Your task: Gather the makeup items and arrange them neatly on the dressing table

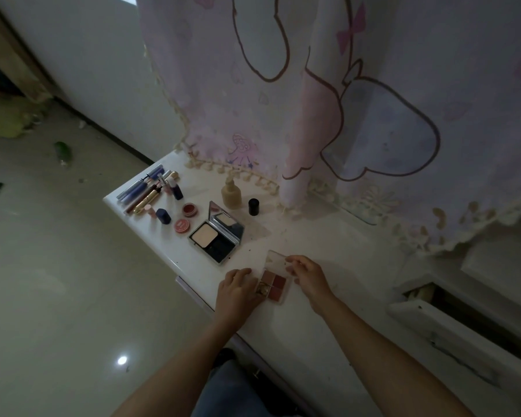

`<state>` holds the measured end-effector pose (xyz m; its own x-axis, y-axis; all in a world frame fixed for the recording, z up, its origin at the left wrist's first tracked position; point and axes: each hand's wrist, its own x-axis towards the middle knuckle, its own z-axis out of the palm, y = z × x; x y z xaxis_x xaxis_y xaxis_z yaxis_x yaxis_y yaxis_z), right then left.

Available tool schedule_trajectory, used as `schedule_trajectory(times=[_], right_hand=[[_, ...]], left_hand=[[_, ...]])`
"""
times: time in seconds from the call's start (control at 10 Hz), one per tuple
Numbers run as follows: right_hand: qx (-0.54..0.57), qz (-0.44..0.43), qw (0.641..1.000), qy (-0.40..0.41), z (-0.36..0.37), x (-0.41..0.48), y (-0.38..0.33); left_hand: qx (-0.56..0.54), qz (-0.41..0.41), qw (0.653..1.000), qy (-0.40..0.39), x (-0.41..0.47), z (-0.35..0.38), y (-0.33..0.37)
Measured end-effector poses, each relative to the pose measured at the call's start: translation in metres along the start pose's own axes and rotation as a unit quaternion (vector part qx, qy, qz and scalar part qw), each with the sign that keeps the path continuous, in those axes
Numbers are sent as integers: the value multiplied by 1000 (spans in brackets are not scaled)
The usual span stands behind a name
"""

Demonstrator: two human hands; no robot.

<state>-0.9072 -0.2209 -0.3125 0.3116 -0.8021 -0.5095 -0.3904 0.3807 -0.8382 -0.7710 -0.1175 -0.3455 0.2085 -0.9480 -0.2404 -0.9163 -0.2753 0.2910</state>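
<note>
Holding a small quad palette (273,285) at the near edge of the bench (328,236), right between the two hands. Left hand (238,288) curled against the palette's left side, fingertips on the base; looks more like bracing than lifting. Right hand (307,275) pinching the clear lid (275,260) between thumb and forefinger at its right edge. Lid tipped up and open, hinged on the far side as best can be told.

Guessing at the next move: swing that lid down toward the body over the four pans, right hand doing the work, left only steadying. Long axis with the lid open runs straight out from between the wrists, near to far. Both hands equally close, so no reaching needed.

Texture-wise: thin see-through plastic lid, probably slippery and a bit flexy. Squarish base with four pressed pans in pinks and browns, one glittery gold.

Farther out from the left hand: open powder compact (217,236) with a shiny mirrored lid and a flat beige pan. Past that, two round reddish pots (189,209), stubby navy lipstick tubes (163,216), and a row of slim pencils and mascaras (145,191) lying side by side. Beyond the right hand's fingertips: a frosted beige pump bottle (231,194) and a small black-capped bottle (253,206), both upright near the tasselled curtain (313,100).
</note>
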Motion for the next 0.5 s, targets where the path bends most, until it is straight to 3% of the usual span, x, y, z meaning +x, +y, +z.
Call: schedule_trajectory(times=[0.3, 0.5], right_hand=[[-52, 14, 999, 6, -2, 0, 0], [-116, 18, 993, 24, -5, -1, -6]], left_hand=[[-44, -13, 999, -16, -8, -8, 1], [-60, -15, 997, 37, -23, -20, -15]])
